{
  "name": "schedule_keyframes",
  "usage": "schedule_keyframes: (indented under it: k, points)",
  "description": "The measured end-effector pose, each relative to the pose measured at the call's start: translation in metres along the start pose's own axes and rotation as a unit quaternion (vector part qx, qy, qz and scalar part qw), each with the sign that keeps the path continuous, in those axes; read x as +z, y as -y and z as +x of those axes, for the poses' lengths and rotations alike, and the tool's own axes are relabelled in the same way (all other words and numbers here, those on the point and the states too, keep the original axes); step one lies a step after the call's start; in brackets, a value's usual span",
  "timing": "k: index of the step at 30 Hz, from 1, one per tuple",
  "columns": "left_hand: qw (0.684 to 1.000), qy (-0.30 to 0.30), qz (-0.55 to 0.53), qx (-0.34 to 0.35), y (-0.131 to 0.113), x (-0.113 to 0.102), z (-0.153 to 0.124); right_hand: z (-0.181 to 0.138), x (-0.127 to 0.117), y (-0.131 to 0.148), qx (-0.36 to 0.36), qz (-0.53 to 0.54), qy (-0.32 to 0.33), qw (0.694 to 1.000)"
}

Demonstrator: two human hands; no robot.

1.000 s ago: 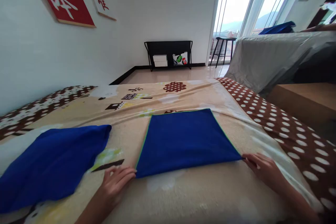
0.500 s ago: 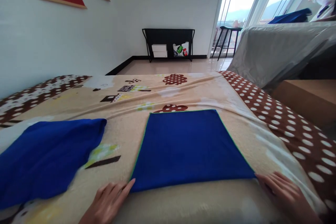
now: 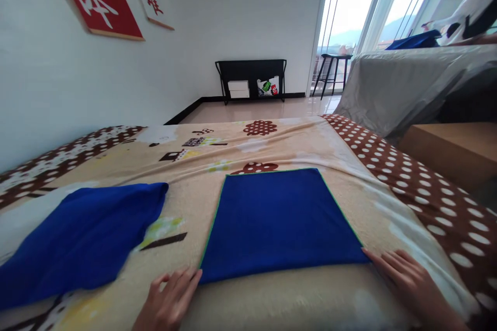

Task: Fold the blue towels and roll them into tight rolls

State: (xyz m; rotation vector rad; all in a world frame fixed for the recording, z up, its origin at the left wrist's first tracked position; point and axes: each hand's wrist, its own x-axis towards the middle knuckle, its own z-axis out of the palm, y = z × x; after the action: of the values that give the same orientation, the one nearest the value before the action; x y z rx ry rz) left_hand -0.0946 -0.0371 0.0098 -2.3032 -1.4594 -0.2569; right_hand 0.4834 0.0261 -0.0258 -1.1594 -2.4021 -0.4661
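A blue towel (image 3: 279, 222) with thin green edging lies flat and squared on the patterned blanket (image 3: 240, 307). My left hand (image 3: 173, 292) is at its near left corner, fingers bent and pressed together on the cloth. At the near right corner, my right hand (image 3: 407, 274) pinches the edge between its fingertips, with the thumb mostly hidden. The near edge between the two hands runs almost straight. To the left, apart from my left hand, a second blue towel (image 3: 89, 240) is spread loosely with uneven edges.
A brown polka-dot border (image 3: 427, 201) runs along the blanket's right side. Beyond it stand a cardboard box (image 3: 450, 150) and a grey-covered table (image 3: 399, 83) with blue cloth on top. Another person (image 3: 473, 10) is beside that table. A black rack (image 3: 250, 70) and stool (image 3: 334, 57) stand at the back.
The view has tilted up slightly, so the room sits lower in the picture. Both hands stay at the towel's near corners. More of the other person shows at upper right.
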Motion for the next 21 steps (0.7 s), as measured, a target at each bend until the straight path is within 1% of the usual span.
schedule_keyframes:
  k: [3, 7, 10, 14, 18, 21]
  points:
    - [0.999, -0.041, -0.029, -0.020, -0.001, -0.005, -0.001, -0.011, 0.000, -0.003, -0.003, 0.010, -0.025, 1.000]
    - [0.996, -0.069, -0.051, -0.036, -0.006, -0.006, -0.005, -0.019, -0.004, -0.001, -0.012, 0.030, -0.025, 0.999]
    - [0.995, -0.072, -0.050, -0.036, -0.007, -0.001, -0.012, -0.023, -0.008, 0.001, -0.008, 0.033, -0.022, 0.999]
    - [0.995, -0.078, -0.046, -0.035, -0.007, 0.003, -0.018, -0.027, -0.010, 0.000, -0.023, 0.030, -0.010, 0.999]
    - [0.996, -0.071, -0.052, -0.025, -0.009, 0.001, -0.018, -0.024, -0.007, 0.002, -0.033, 0.012, -0.003, 0.999]
    - [0.997, -0.064, -0.048, -0.022, -0.009, -0.004, -0.017, -0.022, -0.009, 0.002, -0.040, 0.016, 0.012, 0.999]
